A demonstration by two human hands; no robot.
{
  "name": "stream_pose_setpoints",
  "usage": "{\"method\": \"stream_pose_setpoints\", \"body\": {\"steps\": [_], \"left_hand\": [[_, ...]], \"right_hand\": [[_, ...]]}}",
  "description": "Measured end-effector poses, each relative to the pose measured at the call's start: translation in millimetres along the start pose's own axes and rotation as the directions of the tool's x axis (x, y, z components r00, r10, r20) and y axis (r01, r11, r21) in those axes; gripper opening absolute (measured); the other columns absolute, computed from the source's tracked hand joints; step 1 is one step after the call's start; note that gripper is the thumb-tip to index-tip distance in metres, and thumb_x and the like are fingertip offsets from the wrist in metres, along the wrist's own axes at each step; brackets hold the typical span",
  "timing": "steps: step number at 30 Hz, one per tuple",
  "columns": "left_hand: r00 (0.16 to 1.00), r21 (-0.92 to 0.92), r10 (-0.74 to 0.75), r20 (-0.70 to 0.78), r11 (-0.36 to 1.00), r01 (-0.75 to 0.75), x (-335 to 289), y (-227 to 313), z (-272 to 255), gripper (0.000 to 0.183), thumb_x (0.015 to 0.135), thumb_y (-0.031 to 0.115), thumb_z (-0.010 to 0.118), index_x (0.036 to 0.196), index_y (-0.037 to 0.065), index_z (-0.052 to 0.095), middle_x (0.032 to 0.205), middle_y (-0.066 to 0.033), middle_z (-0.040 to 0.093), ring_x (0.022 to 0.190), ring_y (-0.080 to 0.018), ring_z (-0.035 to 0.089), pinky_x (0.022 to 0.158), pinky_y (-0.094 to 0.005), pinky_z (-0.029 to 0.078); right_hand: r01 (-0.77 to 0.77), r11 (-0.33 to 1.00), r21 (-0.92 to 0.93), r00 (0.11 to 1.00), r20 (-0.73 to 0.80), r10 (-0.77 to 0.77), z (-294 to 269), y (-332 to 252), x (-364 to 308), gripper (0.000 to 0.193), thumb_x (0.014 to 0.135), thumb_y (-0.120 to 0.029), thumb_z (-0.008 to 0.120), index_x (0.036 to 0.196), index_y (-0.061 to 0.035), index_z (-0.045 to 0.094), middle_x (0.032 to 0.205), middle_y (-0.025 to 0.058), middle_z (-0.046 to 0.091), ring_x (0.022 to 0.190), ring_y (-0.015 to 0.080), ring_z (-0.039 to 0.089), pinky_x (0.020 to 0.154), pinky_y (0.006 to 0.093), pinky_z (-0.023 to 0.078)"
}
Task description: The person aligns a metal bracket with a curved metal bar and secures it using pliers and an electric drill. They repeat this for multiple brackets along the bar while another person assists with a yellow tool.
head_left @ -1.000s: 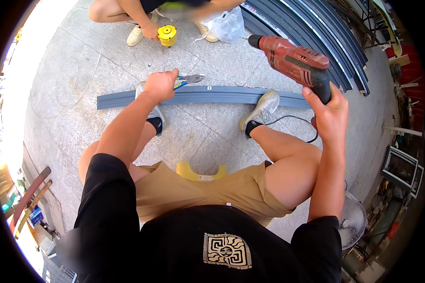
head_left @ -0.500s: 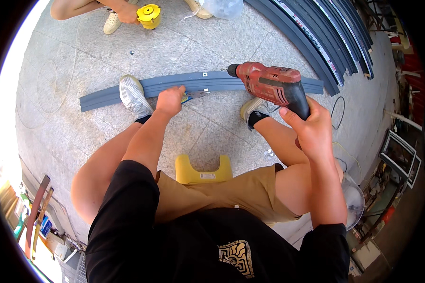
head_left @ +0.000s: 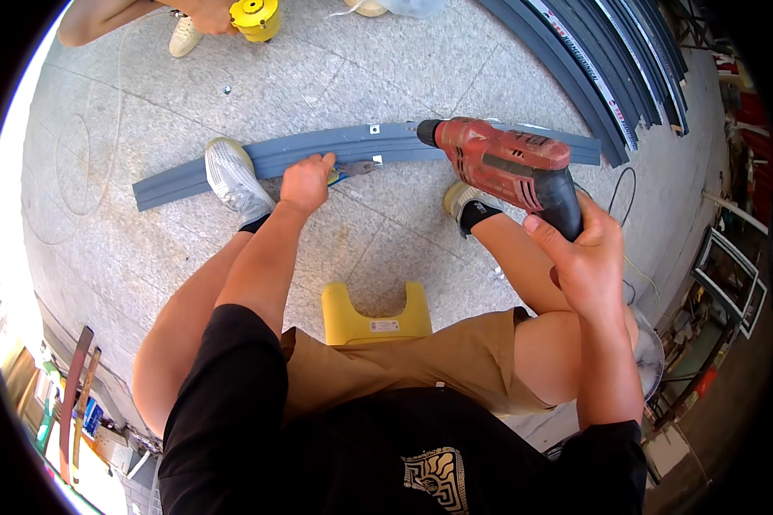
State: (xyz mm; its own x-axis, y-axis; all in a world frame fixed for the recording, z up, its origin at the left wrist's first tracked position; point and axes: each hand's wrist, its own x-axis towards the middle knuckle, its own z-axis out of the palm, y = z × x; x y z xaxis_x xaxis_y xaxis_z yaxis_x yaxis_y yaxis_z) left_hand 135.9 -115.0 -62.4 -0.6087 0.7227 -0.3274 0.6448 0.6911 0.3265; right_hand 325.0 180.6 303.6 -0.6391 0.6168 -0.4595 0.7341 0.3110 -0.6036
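Observation:
A long grey profile strip [head_left: 177, 182] lies across the floor in front of me, under my left shoe [head_left: 234, 182]. My left hand [head_left: 306, 184] is closed round the blue and yellow handles of pliers [head_left: 352, 171]. Their jaws reach to a small light metal tab [head_left: 378, 160] at the strip's near edge; whether they grip it I cannot tell. A similar tab [head_left: 374, 130] with a dark hole sits at the far edge. Raised at the right, my right hand [head_left: 591, 257] grips a red and black power drill [head_left: 500, 163]. Its dark chuck points left, over the strip.
A yellow plastic stool [head_left: 378, 330] is under me. Several more grey profiles [head_left: 575, 69] lie stacked at the far right. At the far left, another person's hand [head_left: 210, 15] holds a yellow round tool [head_left: 255, 19]. A dark cable [head_left: 631, 193] curls right of the drill.
The view has shifted slightly. My right hand and the drill have moved a little right and nearer to me. My left hand keeps the pliers at the same tab.

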Motion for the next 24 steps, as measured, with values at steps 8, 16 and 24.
{"method": "stream_pose_setpoints", "body": {"steps": [8, 16, 24], "left_hand": [[0.998, 0.029, 0.058, -0.006, 0.998, -0.058, 10.5, -1.7, -8.3, 0.025, 0.088, 0.001, 0.071, 0.109, 0.01, 0.063, 0.099, -0.0146, 0.073, 0.095, -0.0392, 0.076, 0.08, -0.0528, 0.061], [0.999, 0.054, 0.045, 0.013, 0.997, -0.046, 10.9, -0.1, -12.7, 0.028, 0.087, 0.0, 0.07, 0.112, 0.011, 0.063, 0.103, -0.0146, 0.072, 0.099, -0.0405, 0.075, 0.083, -0.0522, 0.06], [0.996, 0.115, 0.019, 0.092, 0.993, -0.03, 13.8, 4.7, -19.4, 0.038, 0.081, 0.003, 0.078, 0.115, 0.011, 0.063, 0.108, -0.0141, 0.074, 0.104, -0.0408, 0.074, 0.087, -0.0524, 0.061]], "right_hand": [[0.107, 0.976, -0.19, 0.994, 0.015, -0.106, 16.2, 5.7, -6.0, 0.033, 0.089, -0.02, 0.087, 0.116, -0.0029, 0.079, 0.081, 0.0106, 0.075, 0.072, 0.018, 0.068, 0.072, 0.0363, 0.056], [0.139, 0.966, -0.22, 0.99, 0.068, -0.126, 15.4, 16.1, -4.5, 0.038, 0.087, -0.023, 0.086, 0.118, -0.0033, 0.078, 0.087, 0.0212, 0.076, 0.078, 0.0395, 0.075, 0.075, 0.0456, 0.058], [0.149, 0.968, -0.2, 0.989, 0.043, -0.143, 8.9, 30.0, -6.5, 0.038, 0.085, -0.024, 0.086, 0.116, -0.0036, 0.078, 0.085, 0.0218, 0.075, 0.077, 0.0402, 0.075, 0.073, 0.0455, 0.058]]}}
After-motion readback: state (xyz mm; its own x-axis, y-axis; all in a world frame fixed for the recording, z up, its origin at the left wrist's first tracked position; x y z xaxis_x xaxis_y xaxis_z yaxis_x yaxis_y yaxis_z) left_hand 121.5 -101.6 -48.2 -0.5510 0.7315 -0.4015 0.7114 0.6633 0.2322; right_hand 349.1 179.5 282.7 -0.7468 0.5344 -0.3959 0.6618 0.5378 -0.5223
